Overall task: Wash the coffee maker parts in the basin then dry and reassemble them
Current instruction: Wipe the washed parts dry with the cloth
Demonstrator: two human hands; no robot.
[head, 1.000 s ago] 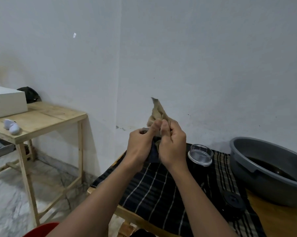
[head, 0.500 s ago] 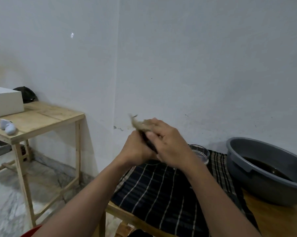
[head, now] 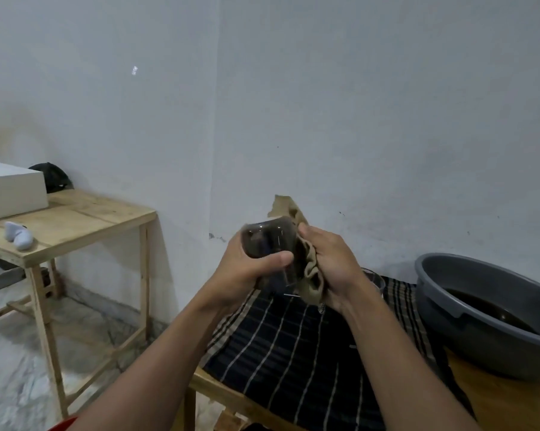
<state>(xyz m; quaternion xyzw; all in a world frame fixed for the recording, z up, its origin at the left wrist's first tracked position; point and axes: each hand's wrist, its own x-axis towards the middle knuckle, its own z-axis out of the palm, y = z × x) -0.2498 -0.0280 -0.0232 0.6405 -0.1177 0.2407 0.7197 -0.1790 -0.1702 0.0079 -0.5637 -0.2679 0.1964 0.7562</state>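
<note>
Drying looked like the step. The left hand (head: 247,270) gripped the dark cup part (head: 267,241) up above the counter (head: 511,405). The right hand (head: 332,265) squeezed a tan cloth (head: 312,275) against it. Next it needed rubbing all round, held tight.

1. Dark translucent cup-shaped plastic part (head: 268,241) now exposed at frame centre; a second ago it was hidden between the hands.
2. Left hand (head: 247,275) now wraps it, thumb across the front.
3. Tan crumpled cloth (head: 310,275) went from a raised peak to a bunch in the right hand (head: 330,262), against the part's right side.
4. Clear round container (head: 376,276) now mostly behind the right wrist.
</note>
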